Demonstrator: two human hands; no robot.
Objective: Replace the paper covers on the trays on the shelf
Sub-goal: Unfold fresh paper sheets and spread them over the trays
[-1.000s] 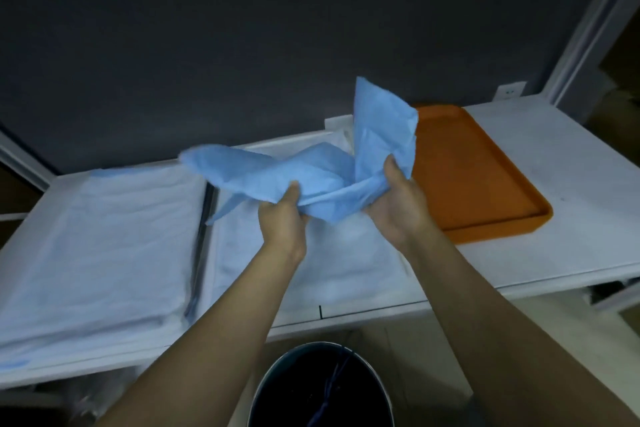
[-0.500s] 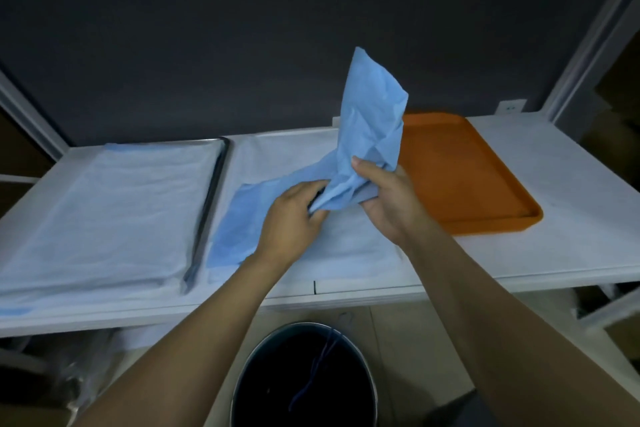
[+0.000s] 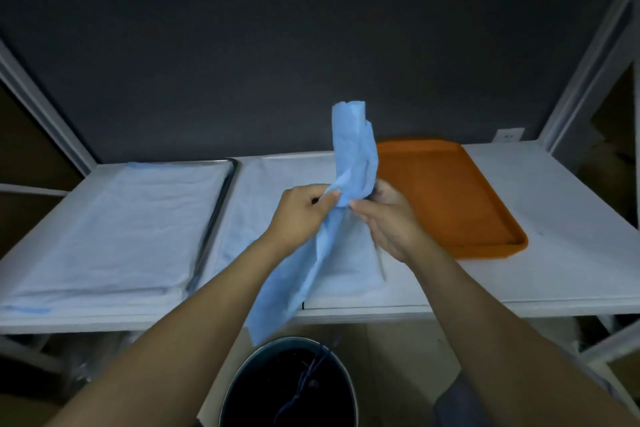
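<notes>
Both hands are on the same blue paper cover point(image 3: 353, 156), which is scrunched into one long twisted strip. The left hand point(image 3: 299, 217) has thumb and fingers curled round the narrow middle of the bundle. The right hand point(image 3: 389, 222) grips it right next door, fingers curled in and thumb tip pressed on the paper. The hands are pretty much knuckle to knuckle.

Above the grip the paper sticks up in a crumpled column. Below it, the rest hangs down past the front edge of the shelf point(image 3: 571, 218), with the bottom end just above the rim of a dark round bin point(image 3: 287, 388) on the floor.

All of this is happening over the middle of the shelf, above a pale sheet point(image 3: 263, 191) lying flat there; can't tell if there's a tray under it. Toward the left end sits a metal-rimmed tray point(image 3: 219, 208) with pale paper spread over it. To the right of the hands is an orange tray point(image 3: 446, 194), bare, its near end close to the front edge.
</notes>
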